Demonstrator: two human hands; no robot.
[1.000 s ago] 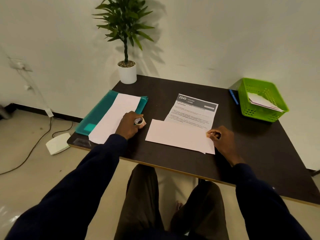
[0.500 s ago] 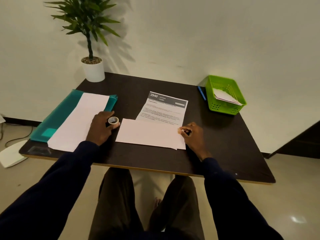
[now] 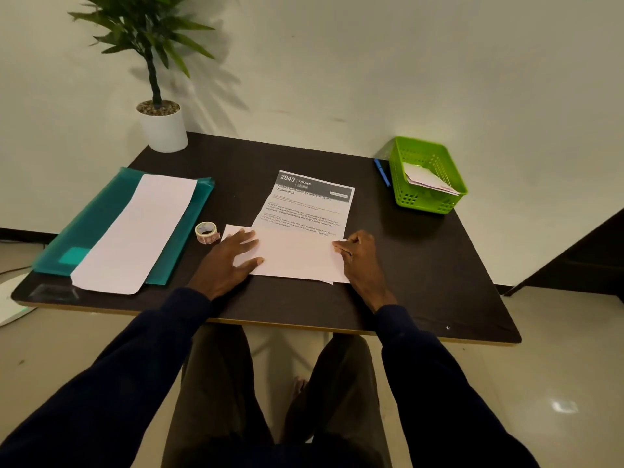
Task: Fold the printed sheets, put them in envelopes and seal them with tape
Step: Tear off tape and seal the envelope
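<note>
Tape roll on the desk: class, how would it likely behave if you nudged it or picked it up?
The tape roll lies flat, hole upward, so a nudge would probably slide it across the smooth table rather than roll it. Tipped onto its rim, it could well roll. Small with a hollow core, it is likely light.

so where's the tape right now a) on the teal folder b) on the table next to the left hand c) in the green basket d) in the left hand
b: the tape stands on the table, apart from the left hand, which lies flat on the envelope.
</note>
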